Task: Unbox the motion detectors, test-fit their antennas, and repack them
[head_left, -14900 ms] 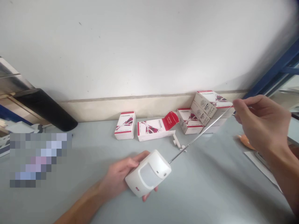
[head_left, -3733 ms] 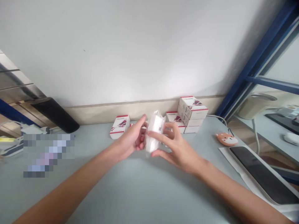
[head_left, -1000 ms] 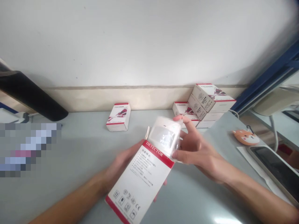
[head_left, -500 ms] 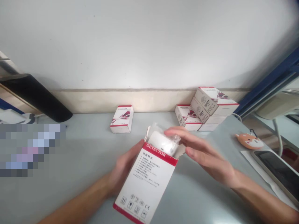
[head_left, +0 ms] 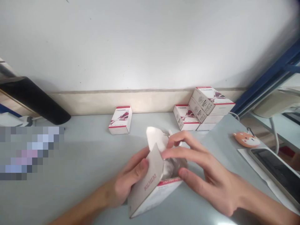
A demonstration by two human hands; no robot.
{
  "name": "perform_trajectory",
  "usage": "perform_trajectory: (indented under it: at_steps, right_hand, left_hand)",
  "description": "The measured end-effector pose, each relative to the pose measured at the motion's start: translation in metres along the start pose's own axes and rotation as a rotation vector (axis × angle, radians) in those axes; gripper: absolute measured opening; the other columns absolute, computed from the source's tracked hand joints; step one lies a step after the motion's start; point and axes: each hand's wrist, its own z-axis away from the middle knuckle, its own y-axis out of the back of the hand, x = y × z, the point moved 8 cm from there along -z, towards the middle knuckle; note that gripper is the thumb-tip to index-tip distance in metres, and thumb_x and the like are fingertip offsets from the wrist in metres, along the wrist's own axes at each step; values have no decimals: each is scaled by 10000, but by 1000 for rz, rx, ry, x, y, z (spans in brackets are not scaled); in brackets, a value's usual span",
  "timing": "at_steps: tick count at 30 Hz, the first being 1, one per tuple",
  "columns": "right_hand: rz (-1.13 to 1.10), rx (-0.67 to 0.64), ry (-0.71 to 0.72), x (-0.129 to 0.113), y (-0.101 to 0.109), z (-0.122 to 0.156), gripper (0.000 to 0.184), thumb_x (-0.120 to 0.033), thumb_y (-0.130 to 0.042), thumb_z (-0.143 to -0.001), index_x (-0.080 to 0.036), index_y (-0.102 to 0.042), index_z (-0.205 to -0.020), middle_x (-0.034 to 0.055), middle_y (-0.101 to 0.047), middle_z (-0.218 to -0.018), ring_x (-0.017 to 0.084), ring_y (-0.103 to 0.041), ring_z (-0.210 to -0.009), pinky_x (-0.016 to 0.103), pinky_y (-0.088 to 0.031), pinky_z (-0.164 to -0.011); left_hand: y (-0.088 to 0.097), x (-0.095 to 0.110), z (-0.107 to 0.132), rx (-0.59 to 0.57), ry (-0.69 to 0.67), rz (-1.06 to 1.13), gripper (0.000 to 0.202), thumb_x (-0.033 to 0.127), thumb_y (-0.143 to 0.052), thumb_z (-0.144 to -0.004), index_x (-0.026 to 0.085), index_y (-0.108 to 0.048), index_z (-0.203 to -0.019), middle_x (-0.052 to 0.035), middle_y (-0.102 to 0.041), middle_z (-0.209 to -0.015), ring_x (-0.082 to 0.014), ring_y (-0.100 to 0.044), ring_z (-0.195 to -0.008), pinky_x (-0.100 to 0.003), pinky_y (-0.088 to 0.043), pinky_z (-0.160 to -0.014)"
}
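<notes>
Detector box [head_left: 145,187] gripped in left hand [head_left: 126,181], right hand [head_left: 206,175] curled against it.

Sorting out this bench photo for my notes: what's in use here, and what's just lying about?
In use: left hand holding a DETECTOR carton; right hand at the plastic wrap in its open end.
Lying about: stacked red-and-white boxes; single box; orange fox-face trinket; phone.

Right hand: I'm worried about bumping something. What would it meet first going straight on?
Probably the plastic bag in the mouth of the white box; the right hand's fingers seem already at it, though depth is unclear.
</notes>
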Motion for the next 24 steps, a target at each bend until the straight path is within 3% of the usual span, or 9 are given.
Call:
perform_trajectory:
  at_steps: [3,6,8,10,12,14,17,20,24]
  right_hand:
    - [-39,214,6,7,8,3,505,-213,-632,-977,-366,-569,-1454,99,-579,-1284,300,-567,-1209,523,-536,-1055]
    - [-86,338,-32,17,8,7,431,-249,-667,-979,-361,-591,-1388,92,-581,-1284,287,-558,-1196,502,-538,-1048]
    - [-130,392,-69,24,6,8,425,-274,-699,-973,-367,-575,-1368,77,-581,-1277,262,-564,-1170,451,-554,-1020]
    - [-182,433,-99,31,5,8,417,-291,-732,-961,-362,-557,-1333,59,-579,-1249,234,-574,-1133,409,-559,-1009]
    - [-226,434,-111,35,4,7,364,-297,-748,-956,-344,-558,-1264,42,-575,-1186,209,-582,-1075,384,-560,-999]
    - [-246,408,-103,37,2,5,325,-298,-744,-961,-334,-555,-1223,35,-567,-1160,200,-582,-1059,374,-557,-993]
    - [-181,377,-72,36,2,5,308,-282,-707,-981,-337,-535,-1231,52,-562,-1200,228,-565,-1135,397,-537,-1013]
    - [0,324,-3,26,1,6,340,-243,-637,-1000,-327,-521,-1308,89,-537,-1254,270,-533,-1213,455,-502,-1056]
    - [280,263,98,12,-2,6,361,-190,-560,-1005,-291,-564,-1352,120,-474,-1301,282,-529,-1216,481,-499,-1063]
  left_hand:
    - [10,-4,2,64,-6,-12,609,633,-545,-1007,269,-563,-1495,-95,-725,-1281,-314,-656,-1162,-420,-482,-1041]
    - [19,-4,-3,96,11,-96,506,534,-528,-1043,275,-590,-1473,-95,-709,-1335,-334,-590,-1295,-442,-449,-1122]
    - [26,7,-6,163,-92,-132,449,470,-515,-1059,305,-574,-1472,-80,-661,-1415,-329,-538,-1371,-443,-447,-1141]
    - [33,29,-4,292,-338,-145,431,409,-509,-1066,378,-499,-1495,-49,-592,-1494,-298,-545,-1366,-438,-466,-1124]
    - [34,52,7,410,-627,-191,431,396,-518,-1066,454,-434,-1484,-21,-538,-1530,-273,-560,-1345,-461,-454,-1136]
    - [24,64,15,421,-812,-360,396,444,-549,-1051,407,-483,-1439,-50,-528,-1510,-287,-543,-1351,-487,-435,-1144]
    - [7,66,15,366,-882,-623,352,327,-630,-1002,305,-556,-1345,-90,-592,-1349,-263,-592,-1207,-426,-499,-1005]
    - [7,66,16,392,-927,-702,380,194,-666,-926,312,-540,-1265,-45,-642,-1108,-204,-629,-903,-352,-505,-777]
    - [6,71,20,431,-958,-872,347,167,-680,-866,285,-571,-1173,-41,-654,-944,-245,-644,-863,-353,-480,-680]
